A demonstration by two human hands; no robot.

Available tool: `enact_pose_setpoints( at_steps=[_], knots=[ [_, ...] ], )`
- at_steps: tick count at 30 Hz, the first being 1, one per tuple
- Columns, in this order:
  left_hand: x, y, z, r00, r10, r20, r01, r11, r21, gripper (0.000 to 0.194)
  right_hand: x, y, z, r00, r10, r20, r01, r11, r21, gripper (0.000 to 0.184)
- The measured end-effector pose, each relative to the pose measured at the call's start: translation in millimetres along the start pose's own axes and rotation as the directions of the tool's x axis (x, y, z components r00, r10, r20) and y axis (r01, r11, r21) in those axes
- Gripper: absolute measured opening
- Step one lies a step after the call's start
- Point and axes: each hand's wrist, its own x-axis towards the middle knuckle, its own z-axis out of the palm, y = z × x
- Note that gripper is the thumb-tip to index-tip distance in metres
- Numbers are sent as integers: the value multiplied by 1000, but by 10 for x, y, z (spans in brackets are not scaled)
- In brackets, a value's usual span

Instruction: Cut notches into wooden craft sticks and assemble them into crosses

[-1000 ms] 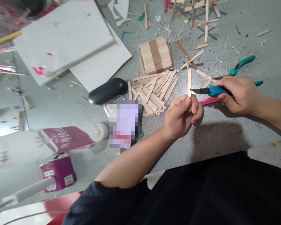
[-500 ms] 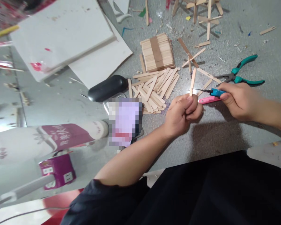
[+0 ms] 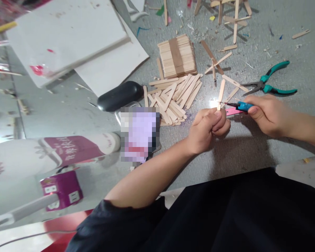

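Observation:
In my left hand (image 3: 208,127) a wooden craft stick (image 3: 221,91) is pinched between thumb and curled fingers, standing up out of the fist. My right hand (image 3: 267,117) grips a blue-handled tool (image 3: 244,106) with a thin dark pointed tip. That tip meets or crosses the stick just above my left thumb; whether it has gone into the wood I cannot tell. A pink strip-like handle (image 3: 233,111) with a small hole lies beneath the tool, partly hidden. Beyond my hands are green-handled pliers (image 3: 264,82), lying with jaws apart, and a few slotted sticks (image 3: 231,96).
Loose craft sticks (image 3: 170,101) lie heaped left of my hands, below a banded bundle (image 3: 177,56). Joined stick pieces (image 3: 235,21) stand farther back. A black case (image 3: 120,95), a blurred-out phone (image 3: 140,134), a white bottle (image 3: 78,150) and white boards (image 3: 68,38) occupy the left.
My left hand and the stick have shifted slightly right in view, and the tool's tip now overlaps the stick. Both hands keep their hold.

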Motion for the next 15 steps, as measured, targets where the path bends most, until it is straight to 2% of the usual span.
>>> enact_pose_setpoints(
  at_steps=[9, 12, 15],
  knots=[
    [26, -2, -16, 1000, 15, 0, -15, 1000, 7, 78, 88, -86, -109, 992, -33, 119, 8, 979, 205, 54],
    [25, -19, -19, 1000, 18, -23, -18, 1000, 8, 78, 68, -42, -91, 996, -42, 83, 27, 985, 172, 52],
    [20, -37, -16, 999, 40, -15, -39, 999, 13, 75, 32, 2, -77, 997, -77, 27, 76, 996, 37, 46]
  ],
)
